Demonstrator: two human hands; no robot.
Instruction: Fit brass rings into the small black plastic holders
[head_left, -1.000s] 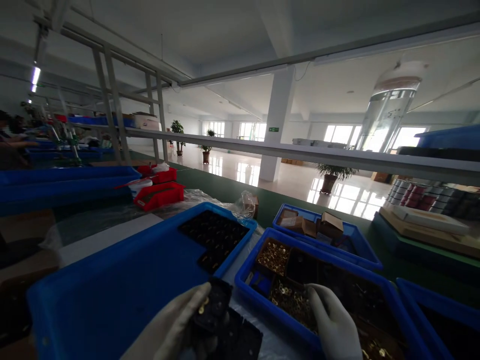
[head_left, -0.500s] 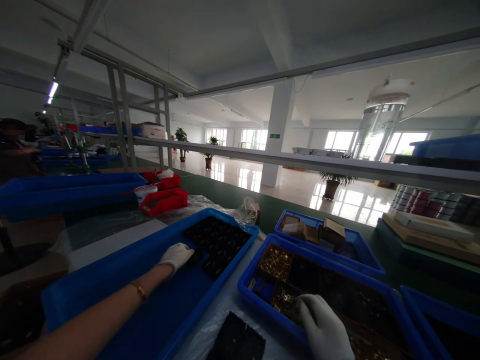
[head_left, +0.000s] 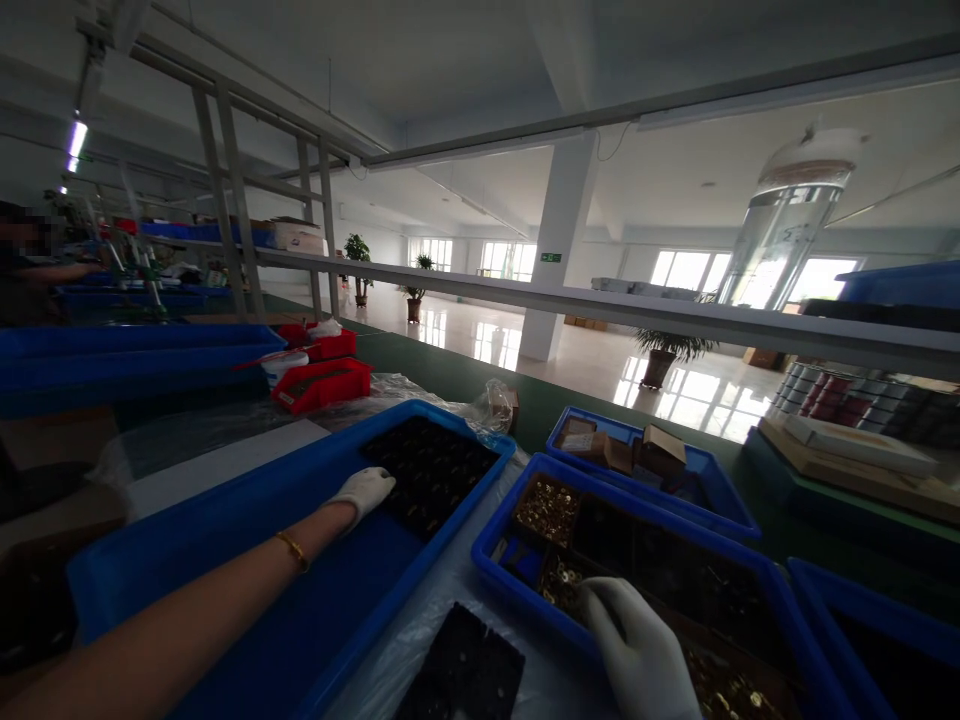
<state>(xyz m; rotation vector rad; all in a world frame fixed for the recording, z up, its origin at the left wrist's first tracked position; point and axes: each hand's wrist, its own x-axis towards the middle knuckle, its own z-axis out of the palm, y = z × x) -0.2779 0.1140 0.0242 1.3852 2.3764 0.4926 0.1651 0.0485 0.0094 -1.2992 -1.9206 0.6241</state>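
Observation:
My left hand (head_left: 367, 490), in a white glove, is closed at the edge of rows of black parts (head_left: 431, 465) with small brass-coloured spots. They lie in the far end of a long blue tray (head_left: 247, 510). Whatever its fingertips hold is hidden. My right hand (head_left: 641, 645), also gloved, reaches into a blue bin (head_left: 484, 555); its fingers are bent together over a small compartment of brass washer-like pieces (head_left: 561, 583). I cannot make out what is between them. A black square block (head_left: 465, 665) lies on plastic sheeting between tray and bin.
Behind the bin stands another blue bin (head_left: 731, 515) with cardboard boxes (head_left: 663, 450). Red bins (head_left: 322, 385) sit beyond the tray. A shelf rail (head_left: 525, 295) crosses above the bench. Another blue bin (head_left: 885, 620) is at right. A person (head_left: 37, 265) is far left.
My left hand has settled against the black parts; the dark part at its fingertips now merges with the rows. My right hand stays at the brass pieces. The view has shifted slightly.

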